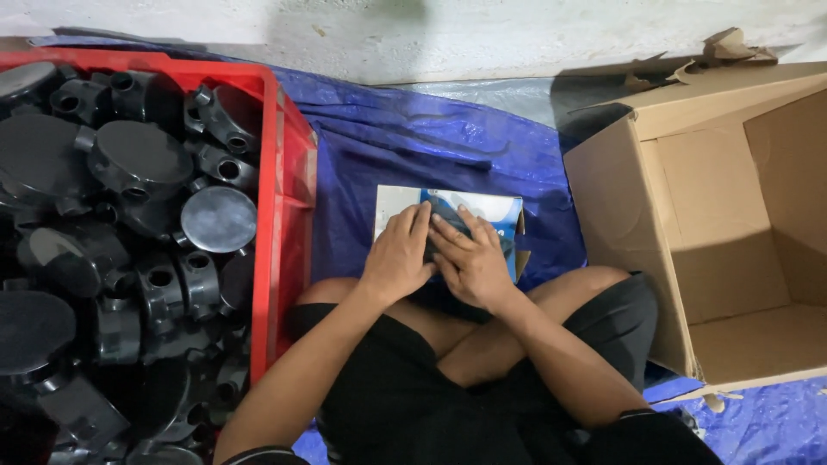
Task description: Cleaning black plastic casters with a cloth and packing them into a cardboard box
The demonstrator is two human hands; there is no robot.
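Your left hand (399,252) lies palm down, fingers together and lightly curled, pressing on the left part of a small open carton (392,207) w/ a blue and white print. Your right hand (472,260) sits just beside it, fingers spread flat, resting on a black round part (448,209) that sits in the carton's mouth. The two hands touch at the fingers. Neither is wrapped right round anything; both press down rather than grip, though the part is mostly hidden under them, so a thumb hold underneath can't be ruled out.

The carton rests on the blue tarp (405,138), right in front of your crossed legs in black shorts.

To your left, touching the tarp, is a red plastic crate (289,198) piled w/ black round junction-box type fittings (138,159), some w/ lids up, some showing short pipe stubs.

To your right is a big brown cardboard box (706,224) tipped w/ its open side up toward you, inside bare, a torn flap at the top edge. Pale wall behind the tarp at the top.
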